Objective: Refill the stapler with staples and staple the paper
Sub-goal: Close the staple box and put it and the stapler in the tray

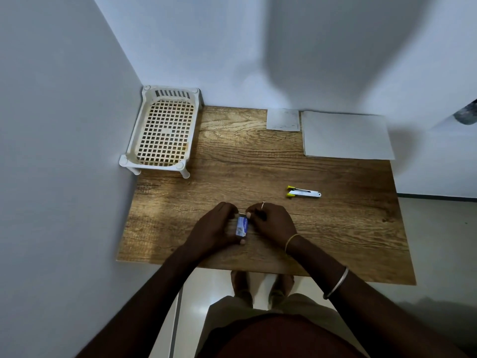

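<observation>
- The person is holding a small blue staple box [242, 226] low over the near middle of the wooden table [232, 164], between both hands.
- The left hand [216, 226] is gripping the box, its fingers curled round it, with the thumb at the near end and the fingertips at the far end.
- The right hand [271, 223] is curling its fingers in too. Its thumb and fingertips are pinching the far right corner of the box, as if working at the flap. Whether the box is open yet is too small to tell.
- The yellow and metal stapler [303, 191] is lying flat on the table to the right of the hands, well apart from them, with nothing touching it. Its yellow ends seem to be splaying apart, but I cannot tell whether any staples are sitting in it.
- The stack of white paper [346, 135] is resting at the far right corner of the table, with a smaller sheet [283, 120] just beside it on the left.
- A white plastic lattice basket [162, 130] is standing at the far left corner.
- Judging by this, the task is only starting: staples are being fetched from the box, while loading the stapler, closing it and stapling the paper are all waiting to be done.
</observation>
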Demonstrator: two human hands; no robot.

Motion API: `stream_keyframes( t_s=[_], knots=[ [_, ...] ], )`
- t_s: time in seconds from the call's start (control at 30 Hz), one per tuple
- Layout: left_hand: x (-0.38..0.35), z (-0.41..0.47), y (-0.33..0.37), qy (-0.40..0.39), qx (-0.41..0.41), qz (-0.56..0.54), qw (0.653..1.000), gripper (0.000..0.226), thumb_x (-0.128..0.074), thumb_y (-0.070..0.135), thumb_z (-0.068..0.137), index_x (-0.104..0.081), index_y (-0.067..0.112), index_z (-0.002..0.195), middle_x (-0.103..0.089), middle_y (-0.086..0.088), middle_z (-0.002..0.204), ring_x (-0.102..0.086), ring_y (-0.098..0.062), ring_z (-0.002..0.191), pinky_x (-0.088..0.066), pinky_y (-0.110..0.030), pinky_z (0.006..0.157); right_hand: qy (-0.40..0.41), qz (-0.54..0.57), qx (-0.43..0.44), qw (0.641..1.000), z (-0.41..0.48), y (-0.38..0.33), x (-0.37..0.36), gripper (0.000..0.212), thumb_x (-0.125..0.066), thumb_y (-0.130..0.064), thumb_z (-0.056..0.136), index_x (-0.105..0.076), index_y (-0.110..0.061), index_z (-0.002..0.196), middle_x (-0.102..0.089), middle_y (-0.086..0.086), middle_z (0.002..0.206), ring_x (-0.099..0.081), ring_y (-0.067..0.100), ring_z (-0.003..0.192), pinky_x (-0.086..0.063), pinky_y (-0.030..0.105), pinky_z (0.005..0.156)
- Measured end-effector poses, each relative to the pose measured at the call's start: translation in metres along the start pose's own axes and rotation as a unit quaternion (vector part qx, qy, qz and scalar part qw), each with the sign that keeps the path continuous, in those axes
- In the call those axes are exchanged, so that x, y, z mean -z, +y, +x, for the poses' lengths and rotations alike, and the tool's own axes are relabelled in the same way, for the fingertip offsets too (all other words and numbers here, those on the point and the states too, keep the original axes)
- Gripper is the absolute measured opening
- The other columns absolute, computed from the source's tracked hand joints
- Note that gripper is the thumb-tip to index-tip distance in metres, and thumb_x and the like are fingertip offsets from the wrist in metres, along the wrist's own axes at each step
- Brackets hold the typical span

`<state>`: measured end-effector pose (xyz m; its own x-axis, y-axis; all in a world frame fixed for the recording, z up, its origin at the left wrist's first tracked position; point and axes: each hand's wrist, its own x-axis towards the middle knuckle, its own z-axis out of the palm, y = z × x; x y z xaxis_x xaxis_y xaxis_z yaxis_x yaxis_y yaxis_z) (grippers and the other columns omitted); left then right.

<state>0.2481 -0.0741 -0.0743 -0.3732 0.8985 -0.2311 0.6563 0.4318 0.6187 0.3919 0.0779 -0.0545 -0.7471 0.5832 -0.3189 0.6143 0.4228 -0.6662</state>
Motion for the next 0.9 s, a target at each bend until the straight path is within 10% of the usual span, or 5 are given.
stream_keyframes(
  t_s=[0.63, 0.9],
  knots=[
    [0.001, 0.005, 0.000, -0.013, -0.009, 0.020, 1.000, 0.073, -0.077, 0.070, 0.063, -0.052, 0.044, 0.127, -0.052, 0.020, 0.119, -0.054, 0.000, 0.098, -0.048, -0.022, 0.073, -0.122, 0.003, -0.090, 0.988, 0.031, -0.018, 0.020, 0.010, -0.072, -0.019, 0.085, -0.078, -0.023, 0.078, -0.074, -0.007, 0.079, -0.065, 0.005, 0.067, -0.048, 0.021, 0.063],
    [0.000, 0.002, 0.003, 0.001, -0.003, 0.017, 1.000, 0.063, -0.080, 0.067, 0.062, -0.049, 0.043, 0.111, -0.047, 0.025, 0.108, -0.051, 0.001, 0.089, -0.042, -0.018, 0.065, -0.028, 0.028, -0.059, 0.997, 0.015, -0.010, 0.011, 0.010, -0.073, -0.013, 0.081, -0.077, -0.022, 0.084, -0.067, -0.011, 0.080, -0.062, 0.005, 0.077, -0.038, 0.009, 0.063]
  ],
)
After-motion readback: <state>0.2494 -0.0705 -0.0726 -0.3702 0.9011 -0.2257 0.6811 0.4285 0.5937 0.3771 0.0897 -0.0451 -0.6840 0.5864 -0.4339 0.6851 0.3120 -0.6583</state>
